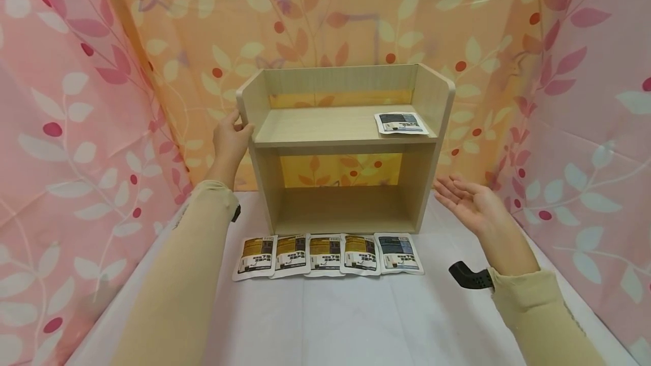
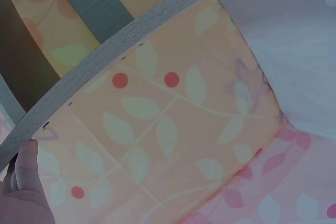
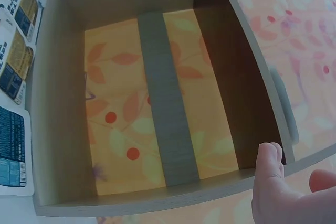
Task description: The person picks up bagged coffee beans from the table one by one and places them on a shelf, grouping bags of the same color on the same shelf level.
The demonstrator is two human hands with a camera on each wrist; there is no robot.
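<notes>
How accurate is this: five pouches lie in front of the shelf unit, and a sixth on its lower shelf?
Not quite: the sixth pouch is on the upper shelf, as the head view shows. The rest stands.

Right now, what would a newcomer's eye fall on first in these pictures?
Probably the wooden shelf unit, central in the head view, with one packet lying at the right end of its upper shelf. Next, the row of five packets on the white cloth before it, the rightmost blue-labelled, the others brown. The left hand touches the unit's left side.
</notes>
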